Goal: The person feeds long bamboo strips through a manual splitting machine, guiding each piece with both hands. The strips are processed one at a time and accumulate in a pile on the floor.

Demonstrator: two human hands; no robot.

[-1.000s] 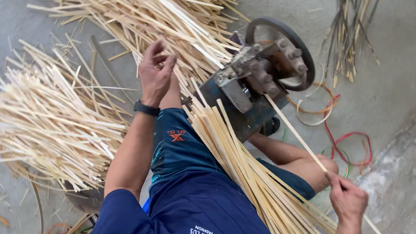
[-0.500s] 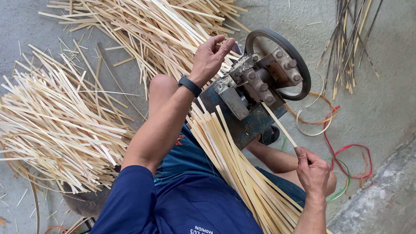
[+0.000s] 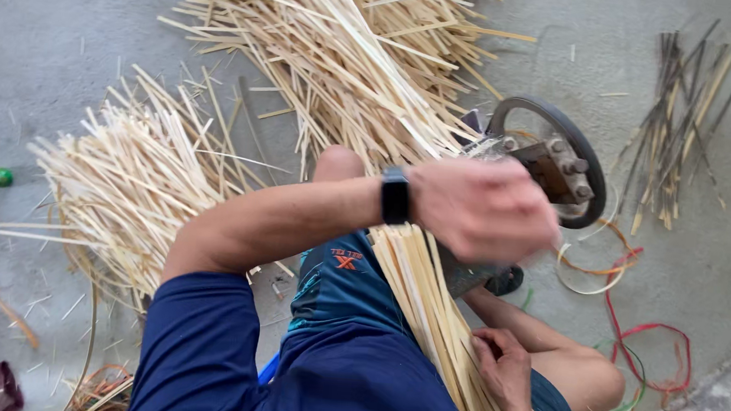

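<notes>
A long bundle of pale bamboo strips [image 3: 434, 324] lies across the seated person's lap, running from the small machine down toward five o'clock, where it leaves the bottom edge. The right hand [image 3: 502, 371] rests on the bundle's right side near the lower end, fingers curled over the strips; whether it pinches one strip or just steadies the lot cannot be told from here. The left hand [image 3: 485, 208] reaches across above the bundle's upper end, knuckles up, fingers bent down in front of the machine; it looks closed, though what it grips, if anything, is hidden under the hand. A black wristwatch [image 3: 395, 196] sits on that forearm. The two hands are well apart, the left at about one o'clock from the right. Just beyond the left hand, at two o'clock, stands the machine [image 3: 551, 172] with its dark round wheel [image 3: 590, 162] and rusty metal body, partly covered by the hand. At twelve o'clock from the machine a big loose heap of cut strips [image 3: 352, 48] spreads over the grey concrete floor [image 3: 49, 33], and a second fanned pile [image 3: 132, 187] lies at nine o'clock beside the person's left arm. At about two o'clock, well apart, lies a small bunch of darker sticks [image 3: 680, 126]. Red and green cords [image 3: 650, 341] loop on the floor at four o'clock, near the person's knee.
</notes>
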